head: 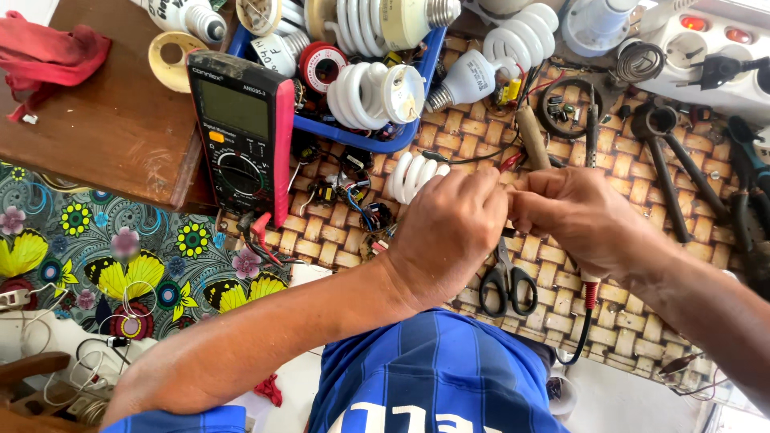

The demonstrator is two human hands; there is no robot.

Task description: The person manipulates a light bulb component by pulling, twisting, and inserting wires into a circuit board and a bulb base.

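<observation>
My left hand (449, 232) is closed over a small white spiral bulb (413, 176), whose coils stick out past my knuckles to the left. My right hand (573, 216) meets it fingertip to fingertip, pinching thin red and black wires (508, 163) that run down into the gap between the hands. What lies right at the fingertips is hidden. Both hands hover over a woven mat (618, 321). A wooden-handled tool (532, 136) lies just beyond my right fingers. Black-handled scissors (507, 282) lie below the hands.
A red and black multimeter (241, 120) leans left of the hands, beside a blue tray (353, 136) of spiral bulbs and a solder reel. Pliers (670, 168) and a white power strip (714, 48) sit right. A wooden board (104, 120) with a red cloth (48, 48) is far left.
</observation>
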